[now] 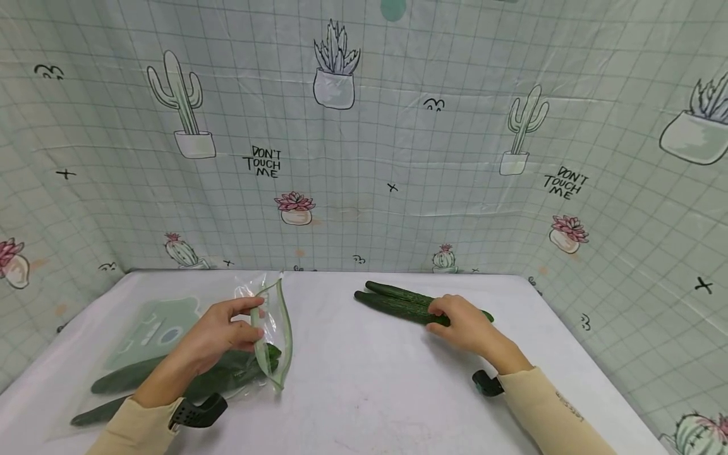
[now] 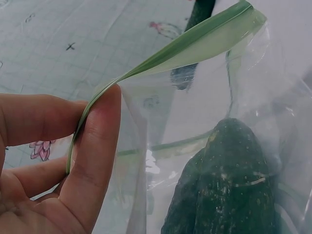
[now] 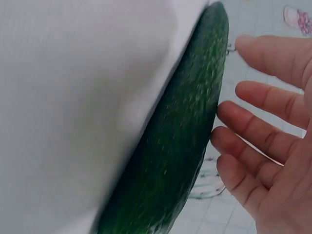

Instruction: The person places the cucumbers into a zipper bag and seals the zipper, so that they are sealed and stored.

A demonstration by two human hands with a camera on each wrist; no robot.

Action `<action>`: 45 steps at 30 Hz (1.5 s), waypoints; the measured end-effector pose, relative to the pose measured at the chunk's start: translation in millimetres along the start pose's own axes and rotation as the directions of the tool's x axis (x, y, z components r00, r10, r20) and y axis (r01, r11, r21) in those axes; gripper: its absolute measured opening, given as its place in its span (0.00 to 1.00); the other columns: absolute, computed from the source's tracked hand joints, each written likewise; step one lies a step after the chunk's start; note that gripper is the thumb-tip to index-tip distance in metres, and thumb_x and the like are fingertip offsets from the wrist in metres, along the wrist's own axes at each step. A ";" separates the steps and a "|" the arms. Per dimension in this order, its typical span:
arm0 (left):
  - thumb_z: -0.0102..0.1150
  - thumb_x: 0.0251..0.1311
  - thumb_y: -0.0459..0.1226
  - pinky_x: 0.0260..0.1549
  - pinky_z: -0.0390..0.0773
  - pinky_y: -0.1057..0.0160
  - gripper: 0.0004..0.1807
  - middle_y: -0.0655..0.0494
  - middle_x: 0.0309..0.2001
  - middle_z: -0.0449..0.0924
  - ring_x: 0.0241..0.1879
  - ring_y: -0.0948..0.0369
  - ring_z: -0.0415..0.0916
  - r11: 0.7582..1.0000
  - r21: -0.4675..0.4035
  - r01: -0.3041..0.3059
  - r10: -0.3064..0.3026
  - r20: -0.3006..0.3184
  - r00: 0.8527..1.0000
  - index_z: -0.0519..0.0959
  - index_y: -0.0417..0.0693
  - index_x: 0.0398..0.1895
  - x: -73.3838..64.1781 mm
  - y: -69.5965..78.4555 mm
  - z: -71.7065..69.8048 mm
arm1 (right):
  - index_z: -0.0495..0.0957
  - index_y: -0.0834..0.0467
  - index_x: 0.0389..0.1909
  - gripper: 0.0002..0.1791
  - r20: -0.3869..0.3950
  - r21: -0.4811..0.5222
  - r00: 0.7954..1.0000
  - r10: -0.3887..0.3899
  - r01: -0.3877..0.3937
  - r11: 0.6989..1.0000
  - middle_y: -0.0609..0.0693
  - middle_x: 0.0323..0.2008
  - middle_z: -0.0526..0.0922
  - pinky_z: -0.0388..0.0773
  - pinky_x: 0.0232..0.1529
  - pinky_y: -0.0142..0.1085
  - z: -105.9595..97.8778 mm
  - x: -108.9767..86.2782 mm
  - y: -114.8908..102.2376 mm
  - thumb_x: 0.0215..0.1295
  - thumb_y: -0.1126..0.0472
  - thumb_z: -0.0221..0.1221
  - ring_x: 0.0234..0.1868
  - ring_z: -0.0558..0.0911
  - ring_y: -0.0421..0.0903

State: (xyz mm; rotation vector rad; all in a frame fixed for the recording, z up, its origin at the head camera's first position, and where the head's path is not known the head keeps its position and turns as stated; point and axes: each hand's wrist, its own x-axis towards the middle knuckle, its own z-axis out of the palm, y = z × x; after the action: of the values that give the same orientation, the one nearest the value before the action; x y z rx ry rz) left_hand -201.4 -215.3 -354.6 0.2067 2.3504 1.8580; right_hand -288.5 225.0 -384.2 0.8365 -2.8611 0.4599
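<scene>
My left hand (image 1: 213,335) pinches the green-edged mouth of a clear zip bag (image 1: 287,328) between thumb and fingers. That mouth gapes toward the right. Inside the bag lie dark green cucumbers (image 1: 127,375), partly hidden behind my left forearm; their ends (image 2: 229,175) show through the plastic in the left wrist view. Further right, two cucumbers (image 1: 392,304) rest side by side on the table. Over their right part is my right hand (image 1: 463,323), fingers spread and lightly bent. In the right wrist view, its fingertips are right beside one cucumber (image 3: 180,126), not wrapped round it.
A white-covered table (image 1: 364,392) carries everything. Behind and at both sides hangs a gridded cloth (image 1: 392,145) printed with cacti and lettering. A pale green printed panel (image 1: 150,328) shows on the bag. Dark straps (image 1: 199,412) sit at both wrists.
</scene>
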 end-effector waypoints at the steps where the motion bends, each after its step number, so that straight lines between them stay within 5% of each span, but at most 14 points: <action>1: 0.59 0.55 0.26 0.36 0.82 0.56 0.39 0.34 0.59 0.59 0.31 0.58 0.79 1.000 -0.001 0.001 -0.001 0.000 1.000 0.56 0.30 0.70 0.1 -0.3 0.0 | 0.80 0.56 0.44 0.14 -0.007 -0.013 1.000 0.002 -0.003 1.000 0.45 0.37 0.78 0.75 0.42 0.42 0.1 -0.8 2.6 0.58 0.56 0.67 0.40 0.76 0.44; 13: 0.59 0.55 0.26 0.36 0.83 0.56 0.39 0.34 0.58 0.60 0.31 0.58 0.79 1.000 0.000 0.003 -0.003 -0.002 1.000 0.56 0.29 0.70 0.7 -0.2 -0.2 | 0.78 0.56 0.49 0.20 0.025 -0.060 0.995 0.101 -0.100 0.993 0.48 0.40 0.77 0.75 0.46 0.48 -2.0 -4.0 16.1 0.57 0.55 0.68 0.44 0.77 0.49; 27: 0.59 0.55 0.26 0.36 0.83 0.56 0.39 0.34 0.59 0.60 0.31 0.59 0.79 1.000 -0.001 -0.001 0.001 0.003 1.000 0.55 0.29 0.70 -0.3 -0.1 -0.2 | 0.76 0.56 0.53 0.24 0.079 -0.088 0.990 0.114 -0.107 0.990 0.52 0.46 0.78 0.74 0.49 0.51 2.9 -2.7 14.4 0.55 0.56 0.69 0.52 0.74 0.55; 45: 0.59 0.55 0.26 0.36 0.83 0.56 0.39 0.33 0.60 0.59 0.31 0.58 0.79 1.000 -0.004 0.013 -0.013 -0.002 1.000 0.55 0.30 0.70 1.7 -2.6 0.4 | 0.75 0.59 0.51 0.20 0.035 -0.087 0.999 -0.023 0.026 0.996 0.51 0.45 0.77 0.74 0.46 0.45 8.2 -3.7 0.1 0.59 0.61 0.65 0.48 0.73 0.50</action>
State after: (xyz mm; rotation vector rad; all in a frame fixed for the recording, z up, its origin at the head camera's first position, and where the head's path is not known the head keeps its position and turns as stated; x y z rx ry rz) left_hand -203.0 -215.2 -357.3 0.1887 2.3432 1.8579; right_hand -285.7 224.3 -392.8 0.8709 -2.8748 0.3177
